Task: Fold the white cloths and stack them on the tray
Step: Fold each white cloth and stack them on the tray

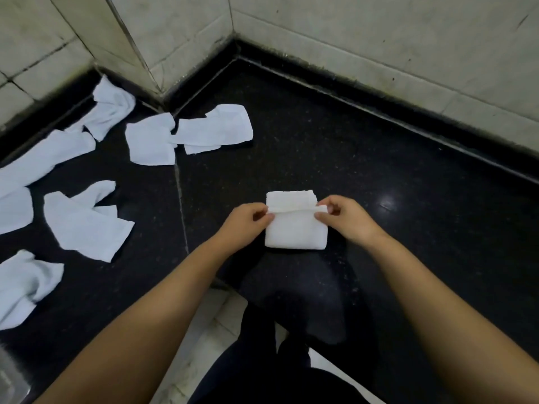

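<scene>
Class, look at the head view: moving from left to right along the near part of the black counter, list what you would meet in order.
Crumpled white cloth at the left edge → flat unfolded white cloth → left hand → cloth being folded → right hand.

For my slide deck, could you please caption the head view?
Both hands pinch a fold in a white cloth on the black counter.

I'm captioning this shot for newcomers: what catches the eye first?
The half-folded white cloth at centre on the black stone counter, its top flap pinched by the left hand and right hand. Next, the crumpled white cloths scattered across the counter's left side.
</scene>
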